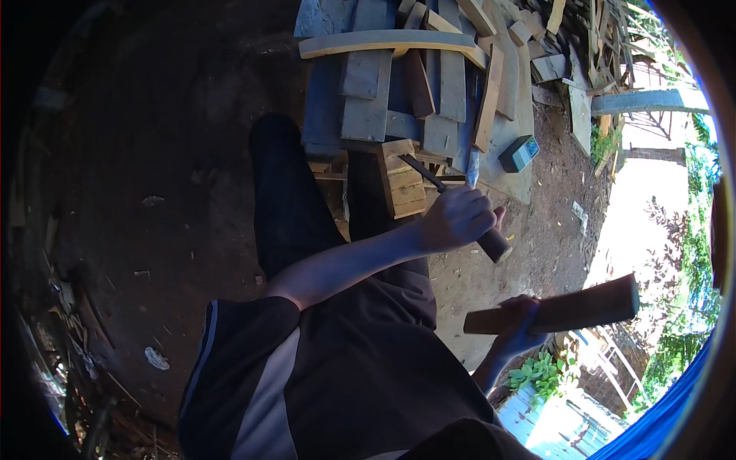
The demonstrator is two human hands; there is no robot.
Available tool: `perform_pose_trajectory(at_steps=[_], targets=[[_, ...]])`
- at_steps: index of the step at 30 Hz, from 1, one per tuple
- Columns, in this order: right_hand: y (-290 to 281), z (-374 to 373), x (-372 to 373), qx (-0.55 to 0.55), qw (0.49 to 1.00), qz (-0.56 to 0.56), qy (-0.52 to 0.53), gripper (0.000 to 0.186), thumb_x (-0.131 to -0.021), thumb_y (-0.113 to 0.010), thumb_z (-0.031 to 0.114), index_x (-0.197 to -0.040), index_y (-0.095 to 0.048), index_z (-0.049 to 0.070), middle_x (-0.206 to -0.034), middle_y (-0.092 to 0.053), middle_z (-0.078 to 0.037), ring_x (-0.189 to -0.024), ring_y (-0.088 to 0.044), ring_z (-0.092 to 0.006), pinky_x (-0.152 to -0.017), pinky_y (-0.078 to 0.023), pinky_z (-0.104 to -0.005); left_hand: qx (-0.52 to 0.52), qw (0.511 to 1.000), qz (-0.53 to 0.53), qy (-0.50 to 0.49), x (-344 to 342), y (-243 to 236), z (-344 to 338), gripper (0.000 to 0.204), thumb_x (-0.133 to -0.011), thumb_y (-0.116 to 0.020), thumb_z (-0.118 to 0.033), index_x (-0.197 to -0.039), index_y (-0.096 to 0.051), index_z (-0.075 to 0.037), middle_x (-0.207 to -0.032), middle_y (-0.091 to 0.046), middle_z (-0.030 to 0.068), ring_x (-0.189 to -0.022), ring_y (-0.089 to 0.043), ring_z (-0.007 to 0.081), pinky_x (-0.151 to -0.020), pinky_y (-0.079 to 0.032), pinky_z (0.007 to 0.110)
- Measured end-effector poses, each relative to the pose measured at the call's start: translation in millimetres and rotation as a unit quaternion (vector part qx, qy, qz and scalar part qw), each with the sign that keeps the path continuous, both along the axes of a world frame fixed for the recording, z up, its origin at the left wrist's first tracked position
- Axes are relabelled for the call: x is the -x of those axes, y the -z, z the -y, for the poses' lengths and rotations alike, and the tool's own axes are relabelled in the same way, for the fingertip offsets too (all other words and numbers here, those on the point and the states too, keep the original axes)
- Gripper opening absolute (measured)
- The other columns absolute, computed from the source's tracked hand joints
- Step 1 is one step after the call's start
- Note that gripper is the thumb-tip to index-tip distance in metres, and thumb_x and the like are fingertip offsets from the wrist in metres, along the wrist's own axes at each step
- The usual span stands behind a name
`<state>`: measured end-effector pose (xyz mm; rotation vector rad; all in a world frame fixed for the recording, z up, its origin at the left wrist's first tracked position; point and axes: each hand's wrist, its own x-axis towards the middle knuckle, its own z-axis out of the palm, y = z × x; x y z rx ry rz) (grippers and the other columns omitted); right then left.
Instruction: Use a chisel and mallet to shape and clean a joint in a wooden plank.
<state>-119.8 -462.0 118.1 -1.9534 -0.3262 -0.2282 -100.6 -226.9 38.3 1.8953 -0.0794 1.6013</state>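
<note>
Right of centre, your left hand (460,218) was closed round a chisel (423,173), its tip over the pale block (405,192); lower right, your right hand (523,316) gripped a dark block (586,304). A loose left grip could have let the chisel slip toward your leg (365,211).

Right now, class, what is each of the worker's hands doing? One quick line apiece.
Left hand: closed, holding a wooden-handled chisel.
Right hand: closed, holding a brown wooden block.
</note>
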Motion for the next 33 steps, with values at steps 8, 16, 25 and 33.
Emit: perform_pose_trajectory(at_steps=[8, 16, 25, 33], targets=[[-8, -23, -3, -0.063, 0.998, 0.006, -0.017, 0.025, -0.095, -0.066, 0.017, -0.091, -0.058, -0.006, -0.073, -0.063, -0.014, -0.064, -0.062, -0.0203, -0.058, -0.053, -0.0321, 0.014, 1.0, 0.017, 0.017, 3, -4, 3, 0.032, -0.078, -0.074, 0.002, -0.075, -0.044, -0.007, -0.065, -0.049, 0.0062, -0.053, -0.053, 0.0219, -0.049, -0.044, 0.034], [-1, -26, -10, 0.056, 0.996, 0.046, -0.056, 0.023, -0.095, -0.063, 0.016, -0.089, -0.059, -0.006, -0.072, -0.066, -0.013, -0.066, -0.063, -0.0192, -0.063, -0.053, -0.0325, 0.05, 0.998, 0.001, 0.021, 3, -6, 1, 0.03, -0.078, -0.074, 0.003, -0.077, -0.045, -0.007, -0.065, -0.048, 0.0067, -0.053, -0.053, 0.0234, -0.05, -0.043, 0.035], [-49, -32, -7, -0.31, 0.942, 0.127, -0.016, 0.048, -0.101, -0.05, 0.049, -0.087, -0.052, 0.003, -0.072, -0.052, -0.008, -0.059, -0.054, -0.02, -0.056, -0.049, -0.0341, 0.088, 0.996, 0.009, 0.005, -13, -16, -3, 0.03, -0.078, -0.073, 0.002, -0.076, -0.045, -0.007, -0.065, -0.048, 0.0077, -0.054, -0.054, 0.0245, -0.051, -0.044, 0.036], [-50, -47, -6, -0.286, 0.956, 0.056, -0.017, 0.02, -0.099, -0.06, 0.021, -0.095, -0.06, 0.002, -0.07, -0.063, -0.008, -0.058, -0.06, -0.0142, -0.06, -0.05, -0.0275, 0.097, 0.995, -0.011, -0.023, -18, -21, -4, 0.03, -0.08, -0.072, 0.001, -0.075, -0.045, -0.007, -0.065, -0.046, 0.0067, -0.055, -0.053, 0.0237, -0.052, -0.043, 0.037]])
